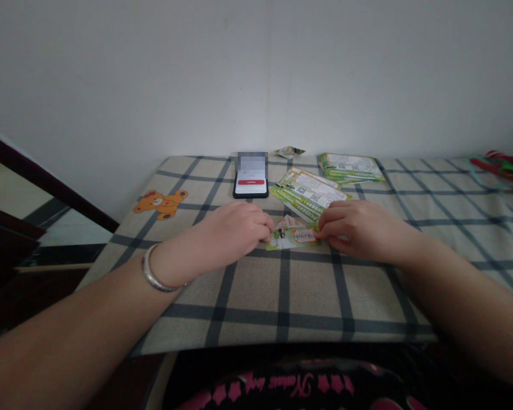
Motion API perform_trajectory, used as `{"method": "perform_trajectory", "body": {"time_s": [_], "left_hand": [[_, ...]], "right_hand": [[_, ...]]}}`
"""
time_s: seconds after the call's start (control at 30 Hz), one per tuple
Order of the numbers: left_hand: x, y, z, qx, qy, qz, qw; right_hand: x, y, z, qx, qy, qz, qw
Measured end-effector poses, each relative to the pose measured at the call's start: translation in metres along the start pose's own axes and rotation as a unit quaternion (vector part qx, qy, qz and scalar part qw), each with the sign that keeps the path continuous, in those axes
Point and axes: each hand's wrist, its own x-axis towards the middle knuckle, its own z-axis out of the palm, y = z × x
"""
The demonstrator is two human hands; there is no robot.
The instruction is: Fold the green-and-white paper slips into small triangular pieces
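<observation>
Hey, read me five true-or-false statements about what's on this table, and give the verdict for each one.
1. The left hand and right hand both touch the green-and-white card. True.
2. The silver bangle is on the right wrist. False: it is on the left wrist.
3. The phone lies face down. False: it lies face up with its screen lit.
4. The bear picture is on the checked cloth, left of the phone. True.
5. A stack of green leaflets lies beyond the right hand. True.
</observation>
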Motion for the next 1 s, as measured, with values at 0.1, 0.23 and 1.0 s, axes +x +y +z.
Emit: {"method": "perform_trajectory", "body": {"time_s": [0.1,0.23,1.0], "left_hand": [[0.001,0.001,-0.001,-0.011,0.011,-0.003,1.000],[0.002,0.000,-0.003,-0.024,0.019,-0.011,0.999],[0.003,0.001,0.022,0.071,0.062,0.008,0.996]], "right_hand": [[-0.001,0.002,0.000,0.009,-0.007,0.011,1.000],[-0.002,0.003,0.001,0.020,-0.006,0.021,1.000],[0.013,0.003,0.024,0.016,0.085,0.042,0.995]]}}
